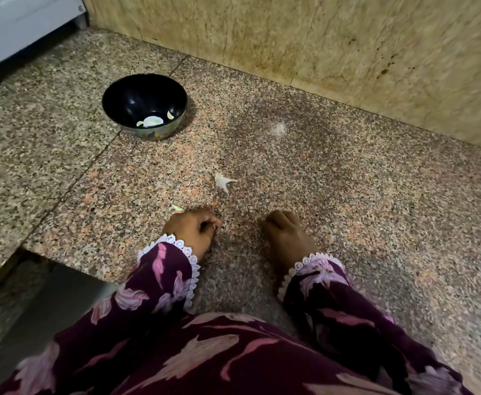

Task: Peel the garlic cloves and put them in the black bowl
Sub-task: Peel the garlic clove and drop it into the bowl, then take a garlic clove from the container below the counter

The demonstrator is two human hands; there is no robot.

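We see both hands resting low on a speckled granite counter [319,172], each emerging from a dark purple floral sleeve [165,277] edged with white lace.

Left hand [193,229]: the fingers are curled inward with the thumb drawn against them, knuckles toward the counter. Whether they pinch anything is unclear; nothing shows between the fingertips, so we cannot tell what, if anything, they hold.

Right hand [285,235]: it lies back-up just beside the left, fingers bent under at the knuckles so that their tips are hidden. It appears to hold nothing, though the underside is out of view.

Garlic peel [224,181]: a pale, papery scrap lies on the counter beyond the two hands, roughly between them and apart from both. A smaller pale fragment [176,207] sits just past the left hand's knuckles.

Black bowl [114,104]: it stands upright well beyond the left hand and off to that hand's outer side. Inside it, peeled garlic cloves [151,121] rest on the bottom, near the wall closest to the hands.

A stained beige wall [347,52] rises behind the counter.
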